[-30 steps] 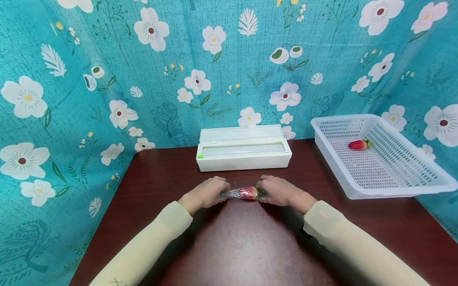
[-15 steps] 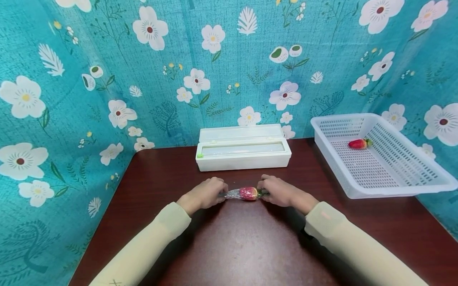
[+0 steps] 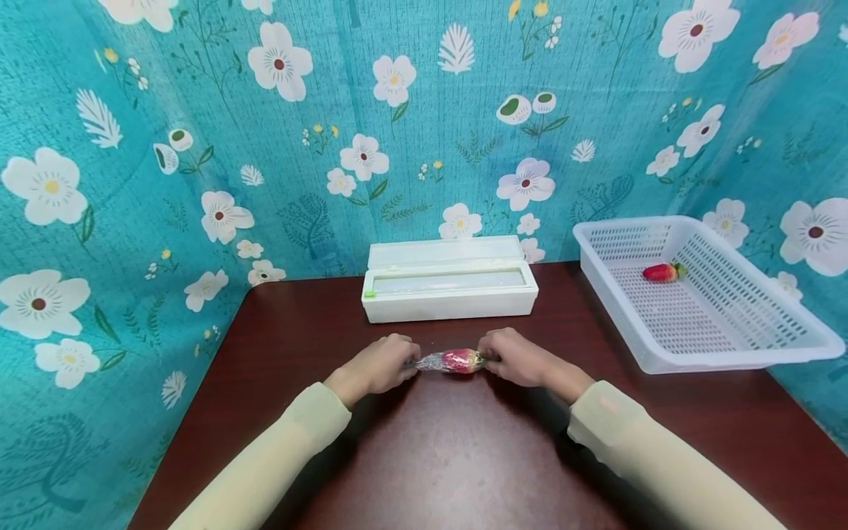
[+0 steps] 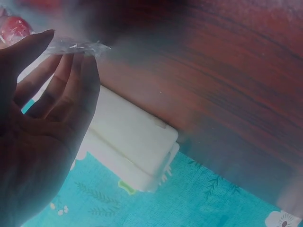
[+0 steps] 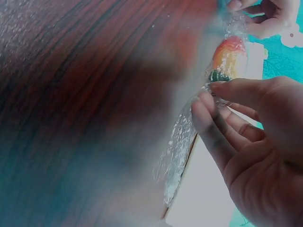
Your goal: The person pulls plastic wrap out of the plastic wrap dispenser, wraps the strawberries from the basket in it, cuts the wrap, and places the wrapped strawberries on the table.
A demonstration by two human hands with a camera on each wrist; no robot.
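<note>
1. A red strawberry-like piece [image 3: 462, 361], yellowish toward its green top, lies wrapped in clear film [image 5: 177, 156] between the two hands, over the middle of the bench [image 3: 437, 456]. Whether it touches the wood is hard to tell.
2. The left hand [image 3: 379, 366] has its fingers pinching the gathered film at the left end.
3. The right hand [image 3: 520, 358] pinches the film beside the green top; a crumpled tail trails past its fingers.
4. Just beyond the hands, a long white box [image 3: 450, 305] sits with its lid [image 3: 445, 252] raised.
5. Far right, a white basket [image 3: 748, 359] holds a second red piece [image 3: 660, 273].
6. Flowered turquoise cloth [image 3: 298, 132] hangs behind.
</note>
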